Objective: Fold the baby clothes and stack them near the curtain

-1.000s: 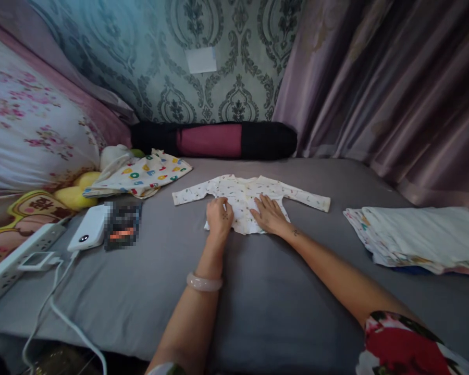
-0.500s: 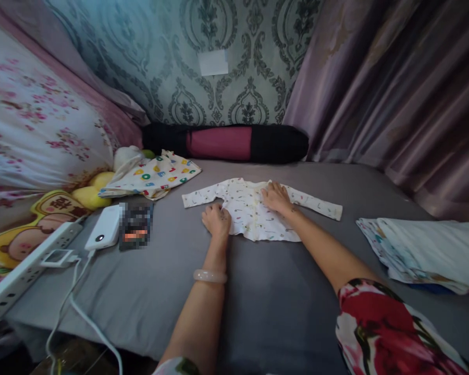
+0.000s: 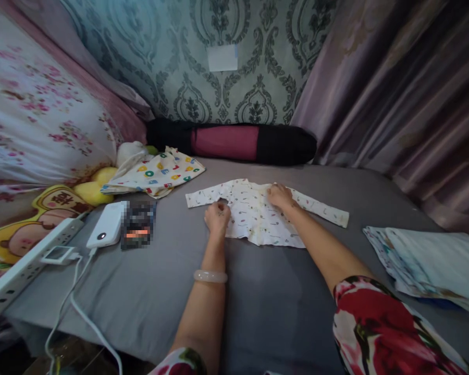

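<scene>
A small white baby shirt [image 3: 246, 211] with a scattered print lies spread out on the grey bed sheet [image 3: 172, 291], both sleeves stretched to the sides. At its left side, just under the sleeve, my left hand [image 3: 218, 219] is closed on the fabric edge, fingers pinched together. My right hand [image 3: 280, 197] rests near the neckline with fingers curled onto the cloth; the fingertips are partly hidden. A pale bangle [image 3: 210, 276] circles my left wrist.
Left are a white power bank [image 3: 107, 225], a power strip [image 3: 31, 265] with cables, a cartoon cushion [image 3: 19, 239] and a letter-print cloth [image 3: 156, 174]. Folded cloths [image 3: 433, 260] lie right. A black-and-red roll [image 3: 224, 141] lines the wall.
My right hand's fingers have drawn in from a flatter, spread pose. My left hand has tightened at the shirt's side edge. The whole view has shifted slightly.
</scene>
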The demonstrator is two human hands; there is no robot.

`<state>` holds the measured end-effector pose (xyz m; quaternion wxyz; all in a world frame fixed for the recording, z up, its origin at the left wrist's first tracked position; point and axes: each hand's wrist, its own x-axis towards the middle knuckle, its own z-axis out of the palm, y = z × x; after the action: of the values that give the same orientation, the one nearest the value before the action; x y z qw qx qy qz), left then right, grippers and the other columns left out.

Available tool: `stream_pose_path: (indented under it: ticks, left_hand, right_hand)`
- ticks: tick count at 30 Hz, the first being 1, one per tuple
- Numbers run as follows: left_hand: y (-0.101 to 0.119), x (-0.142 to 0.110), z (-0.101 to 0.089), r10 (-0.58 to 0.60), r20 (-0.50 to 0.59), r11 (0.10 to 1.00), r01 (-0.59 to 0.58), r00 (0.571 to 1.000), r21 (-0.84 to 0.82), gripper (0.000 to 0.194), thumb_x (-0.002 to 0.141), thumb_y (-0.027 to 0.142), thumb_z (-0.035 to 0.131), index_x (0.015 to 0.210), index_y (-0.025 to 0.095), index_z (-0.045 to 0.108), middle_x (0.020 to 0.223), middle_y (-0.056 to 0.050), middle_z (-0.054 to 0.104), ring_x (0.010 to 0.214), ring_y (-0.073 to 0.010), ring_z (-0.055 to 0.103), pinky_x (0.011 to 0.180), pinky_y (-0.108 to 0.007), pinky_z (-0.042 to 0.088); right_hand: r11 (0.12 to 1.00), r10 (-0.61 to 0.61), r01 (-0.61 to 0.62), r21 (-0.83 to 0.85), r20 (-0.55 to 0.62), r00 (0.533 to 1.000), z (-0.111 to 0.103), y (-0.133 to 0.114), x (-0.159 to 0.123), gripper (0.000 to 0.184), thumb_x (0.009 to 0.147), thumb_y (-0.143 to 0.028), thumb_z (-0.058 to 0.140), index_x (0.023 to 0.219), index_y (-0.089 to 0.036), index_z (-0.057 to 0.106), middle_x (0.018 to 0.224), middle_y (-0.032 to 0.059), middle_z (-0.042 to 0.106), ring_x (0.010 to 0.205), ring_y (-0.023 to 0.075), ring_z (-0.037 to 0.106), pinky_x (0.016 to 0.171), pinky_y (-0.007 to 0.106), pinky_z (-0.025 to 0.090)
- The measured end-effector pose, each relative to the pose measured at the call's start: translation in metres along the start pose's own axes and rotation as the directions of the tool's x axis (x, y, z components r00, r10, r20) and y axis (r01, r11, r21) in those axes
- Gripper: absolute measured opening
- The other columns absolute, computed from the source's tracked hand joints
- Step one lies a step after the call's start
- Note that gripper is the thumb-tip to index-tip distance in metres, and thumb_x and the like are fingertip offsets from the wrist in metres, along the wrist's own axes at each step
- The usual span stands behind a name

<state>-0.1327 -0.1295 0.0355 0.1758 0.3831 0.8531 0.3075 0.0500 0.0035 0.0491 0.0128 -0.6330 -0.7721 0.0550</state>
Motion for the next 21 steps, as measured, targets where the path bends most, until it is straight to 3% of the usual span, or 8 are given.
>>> stream_pose_path:
  ticks: [3,7,10,14,21]
  left_hand:
    - [-0.005,0.011,0.001,-0.019,-0.041,0.985,0.011,0.999,-0.172,0.020,0.084,0.027,0.051,0.093,0.020,0.067,0.096,-0.008,0.072,0.096,-0.0229,0.065,0.082,-0.030,0.045]
    - [-0.012,0.021,0.002,-0.032,-0.115,0.949,-0.005,0.993,-0.314,0.018,0.083,0.026,0.053,0.092,0.018,0.067,0.093,-0.008,0.072,0.091,-0.0202,0.066,0.081,-0.029,0.046]
    - [-0.017,0.027,0.003,-0.043,-0.139,0.929,-0.011,0.989,-0.369,0.019,0.082,0.025,0.052,0.091,0.017,0.066,0.091,-0.008,0.072,0.088,-0.0200,0.066,0.081,-0.030,0.047]
    - [-0.022,0.034,0.004,-0.053,-0.159,0.913,-0.017,0.986,-0.408,0.021,0.082,0.025,0.049,0.091,0.016,0.066,0.089,-0.008,0.071,0.086,-0.0197,0.066,0.080,-0.030,0.048]
    - [-0.027,0.040,-0.012,-0.147,-0.253,0.970,0.090,0.956,-0.224,0.024,0.082,0.028,0.053,0.099,0.017,0.065,0.098,-0.010,0.069,0.100,-0.0240,0.062,0.096,-0.037,0.043]
  right_hand:
    - [0.986,-0.165,0.167,0.013,-0.106,0.981,0.007,-0.028,-0.005,0.043,0.099,-0.026,0.030,0.130,-0.007,0.054,0.137,0.0191,0.053,0.130,0.0273,0.045,0.109,0.036,0.030]
    - [0.944,-0.321,0.325,0.061,-0.064,0.945,0.026,-0.070,-0.005,0.053,0.100,-0.030,0.029,0.144,-0.004,0.038,0.154,0.0169,0.035,0.142,0.0254,0.030,0.116,0.036,0.020]
    - [0.940,-0.327,0.329,0.093,-0.037,0.944,0.035,-0.093,0.004,0.058,0.100,-0.034,0.028,0.148,-0.002,0.032,0.157,0.0169,0.029,0.146,0.0250,0.022,0.118,0.036,0.016]
    - [0.954,-0.276,0.270,0.128,0.030,0.961,0.039,-0.104,0.017,0.062,0.101,-0.040,0.022,0.150,-0.001,0.029,0.159,0.0172,0.024,0.147,0.0267,0.017,0.118,0.039,0.014]
    - [0.961,-0.231,0.234,0.146,-0.036,0.972,0.047,-0.105,0.015,0.064,0.101,-0.042,0.019,0.150,-0.004,0.031,0.158,0.0145,0.026,0.147,0.0259,0.016,0.119,0.040,0.009]
